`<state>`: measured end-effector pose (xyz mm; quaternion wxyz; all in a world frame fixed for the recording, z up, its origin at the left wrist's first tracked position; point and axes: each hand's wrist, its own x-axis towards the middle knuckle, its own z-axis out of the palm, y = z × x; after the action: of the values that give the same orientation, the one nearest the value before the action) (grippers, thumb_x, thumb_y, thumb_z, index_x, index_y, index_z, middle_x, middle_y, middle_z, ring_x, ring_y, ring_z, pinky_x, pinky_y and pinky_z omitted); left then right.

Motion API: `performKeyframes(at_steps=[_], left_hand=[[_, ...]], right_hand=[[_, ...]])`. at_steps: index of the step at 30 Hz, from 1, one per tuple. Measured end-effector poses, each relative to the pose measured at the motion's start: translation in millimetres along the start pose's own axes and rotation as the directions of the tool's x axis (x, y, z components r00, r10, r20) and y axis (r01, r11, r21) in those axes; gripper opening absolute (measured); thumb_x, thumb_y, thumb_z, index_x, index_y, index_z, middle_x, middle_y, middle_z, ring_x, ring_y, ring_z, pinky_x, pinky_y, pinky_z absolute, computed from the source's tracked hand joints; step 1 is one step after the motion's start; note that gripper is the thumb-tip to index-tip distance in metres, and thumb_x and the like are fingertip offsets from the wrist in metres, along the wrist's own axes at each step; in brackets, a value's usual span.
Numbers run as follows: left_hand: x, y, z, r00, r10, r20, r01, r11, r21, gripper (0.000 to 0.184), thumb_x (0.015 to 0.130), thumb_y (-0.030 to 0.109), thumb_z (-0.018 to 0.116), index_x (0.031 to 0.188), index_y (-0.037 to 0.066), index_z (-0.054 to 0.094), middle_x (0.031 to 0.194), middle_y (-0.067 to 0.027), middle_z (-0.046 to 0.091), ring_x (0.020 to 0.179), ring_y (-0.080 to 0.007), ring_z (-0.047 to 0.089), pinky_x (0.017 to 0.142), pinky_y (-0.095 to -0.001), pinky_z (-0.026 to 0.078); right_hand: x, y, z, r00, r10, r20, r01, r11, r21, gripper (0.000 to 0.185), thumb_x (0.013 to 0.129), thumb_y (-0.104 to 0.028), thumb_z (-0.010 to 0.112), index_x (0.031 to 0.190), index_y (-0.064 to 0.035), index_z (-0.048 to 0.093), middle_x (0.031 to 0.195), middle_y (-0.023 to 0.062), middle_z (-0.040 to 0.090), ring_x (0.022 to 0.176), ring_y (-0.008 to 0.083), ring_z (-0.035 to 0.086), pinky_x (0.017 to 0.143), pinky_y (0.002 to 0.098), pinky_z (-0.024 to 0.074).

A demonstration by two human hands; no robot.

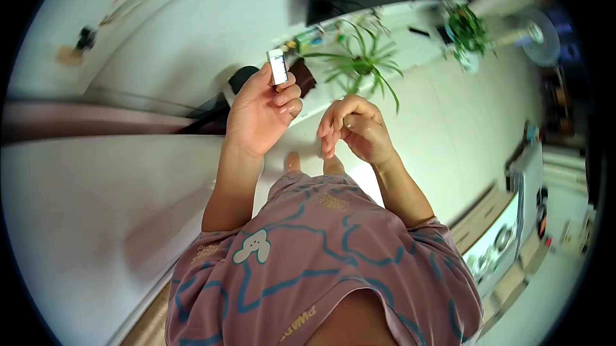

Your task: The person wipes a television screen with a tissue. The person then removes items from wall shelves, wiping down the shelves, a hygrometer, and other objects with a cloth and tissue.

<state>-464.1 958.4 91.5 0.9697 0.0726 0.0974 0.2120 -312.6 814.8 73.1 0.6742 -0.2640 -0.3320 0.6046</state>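
Observation:
My left hand (256,112) is raised at the upper middle, its fingers closed on a small white rectangular block (278,67) with dark marks along one side. The block stands nearly upright between thumb and fingers; its exact kind does not show. Apart from it, lower and to the right, is my right hand (360,126). Its fingers are curled, with thumb and index finger brought together in a pinch. Whatever may be between those fingertips is too small or hidden to make out.
A long-leaved potted plant (362,65) and a second leafy plant (468,28) stand along a white ledge (410,15) ahead. A white wall (167,57) rises on the left. Pale tiled floor (443,115) lies right; a low table (487,224) holds glassware.

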Motion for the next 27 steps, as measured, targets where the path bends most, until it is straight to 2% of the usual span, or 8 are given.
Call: performKeyframes(at_steps=[5,9,11,12,13,21,25,27], left_hand=[[21,-61,8,0.977,-0.202,0.067,0.186,0.962,0.198,0.021,0.093,0.023,0.06,0.097,0.005,0.051,0.077,0.0004,0.041,0.067,-0.0086,0.04,0.059,-0.0232,0.034],[36,-134,29,0.925,-0.358,0.125,0.294,0.886,0.359,0.023,0.092,0.025,0.061,0.097,0.005,0.05,0.078,0.0006,0.043,0.066,-0.0085,0.039,0.059,-0.0231,0.033],[43,-183,40,0.904,-0.417,0.095,0.347,0.845,0.408,0.023,0.092,0.025,0.061,0.097,0.005,0.05,0.079,0.0002,0.044,0.065,-0.0088,0.04,0.058,-0.0232,0.033],[50,-205,36,0.868,-0.484,0.11,0.415,0.83,0.373,0.017,0.092,0.019,0.061,0.101,0.006,0.056,0.08,0.0004,0.052,0.066,-0.0102,0.042,0.059,-0.0249,0.034],[55,-235,39,0.825,-0.551,0.128,0.463,0.788,0.407,0.016,0.093,0.02,0.059,0.1,0.006,0.055,0.081,-0.0002,0.051,0.066,-0.0104,0.042,0.059,-0.0252,0.034],[60,-477,61,0.457,-0.889,-0.022,0.83,0.417,0.37,0.021,0.091,0.02,0.061,0.1,0.002,0.053,0.08,-0.003,0.048,0.065,-0.0116,0.043,0.056,-0.0256,0.035],[58,-583,69,0.319,-0.941,-0.112,0.89,0.257,0.376,0.019,0.091,0.019,0.061,0.098,0.002,0.054,0.078,-0.0026,0.046,0.064,-0.0115,0.042,0.057,-0.0259,0.035],[58,-625,74,0.267,-0.955,-0.132,0.899,0.197,0.39,0.019,0.091,0.019,0.06,0.096,0.002,0.055,0.078,-0.003,0.05,0.063,-0.0114,0.042,0.056,-0.0257,0.035]], right_hand=[[-82,-11,-3,0.978,-0.164,-0.129,0.172,0.984,0.048,0.005,0.089,0.002,0.047,0.089,0.001,0.051,0.095,0.0226,0.061,0.076,0.0275,0.067,0.061,0.0366,0.0584],[-158,-27,-13,0.934,-0.296,-0.202,0.299,0.954,-0.015,0.003,0.09,0.001,0.051,0.09,-0.0013,0.051,0.1,0.0207,0.061,0.079,0.0269,0.067,0.066,0.0376,0.0593],[-203,-35,-20,0.882,-0.313,-0.353,0.312,0.948,-0.062,0.005,0.09,0.002,0.051,0.089,-0.0025,0.051,0.1,0.0201,0.061,0.083,0.0259,0.067,0.071,0.0374,0.0591],[-224,-39,-26,0.866,-0.333,-0.374,0.334,0.94,-0.063,0.006,0.089,0.003,0.052,0.089,-0.0031,0.051,0.101,0.0188,0.062,0.085,0.0244,0.067,0.075,0.0375,0.0584],[-247,-47,-27,0.806,-0.337,-0.486,0.341,0.936,-0.084,0.012,0.084,0.009,0.052,0.083,-0.0029,0.05,0.095,0.0193,0.061,0.077,0.0269,0.066,0.068,0.0391,0.0582],[-462,-84,-60,0.544,-0.402,-0.737,0.398,0.896,-0.196,0.008,0.089,0.0,0.059,0.089,-0.0014,0.051,0.094,0.013,0.062,0.079,0.0176,0.065,0.072,0.0341,0.0581],[-554,-109,-72,0.332,-0.431,-0.839,0.432,0.86,-0.271,0.014,0.088,-0.002,0.063,0.095,-0.0021,0.051,0.09,0.0104,0.063,0.075,0.0164,0.065,0.071,0.0321,0.0572],[-589,-122,-79,0.116,-0.348,-0.93,0.504,0.828,-0.246,0.022,0.087,-0.004,0.065,0.104,-0.0024,0.052,0.085,0.0085,0.063,0.074,0.0155,0.065,0.068,0.0291,0.056]])
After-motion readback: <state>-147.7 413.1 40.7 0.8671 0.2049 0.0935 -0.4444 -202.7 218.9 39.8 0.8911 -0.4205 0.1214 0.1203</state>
